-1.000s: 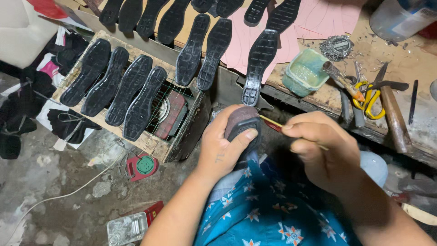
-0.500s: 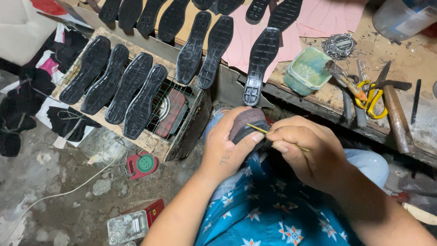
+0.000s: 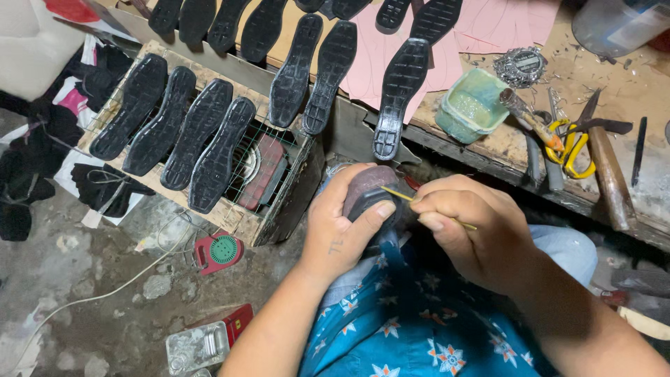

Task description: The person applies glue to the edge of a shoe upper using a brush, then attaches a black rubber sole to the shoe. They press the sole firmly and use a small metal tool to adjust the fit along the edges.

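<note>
Black rubber shoe soles (image 3: 209, 150) lie in rows on a wire-topped wooden crate (image 3: 279, 209) at the left of the frame, with further soles along the top edge resting on pink paper patterns (image 3: 488, 28). At centre, the left hand (image 3: 345, 227) grips a dark shoe upper (image 3: 370, 188) held over the lap, its fingers (image 3: 380, 209) wrapped around the piece and the thumb pressed against its near edge. Just beside it, to the right, the right hand (image 3: 474, 234) has its fingers closed together on a thin yellow stick (image 3: 398, 196), whose tip touches the shoe upper; the stick's far end projects from under the hand at right.

On the wooden tabletop (image 3: 649, 181) at upper right stand a pale green tub (image 3: 471, 105), a round metal lid (image 3: 520, 66), yellow-handled scissors (image 3: 576, 146), a hammer (image 3: 611, 174) and several slim dark tools. A clear plastic container (image 3: 614, 24) occupies the upper right corner.

Blue flowered fabric (image 3: 412, 328) covers the person's lap at bottom centre. On the concrete floor (image 3: 70, 293) at lower left lie a small red device with a green disc (image 3: 218, 251), a white cord (image 3: 105, 293) and a clear box (image 3: 195, 345). Dark cloth pieces (image 3: 42, 174) lie at the far left.
</note>
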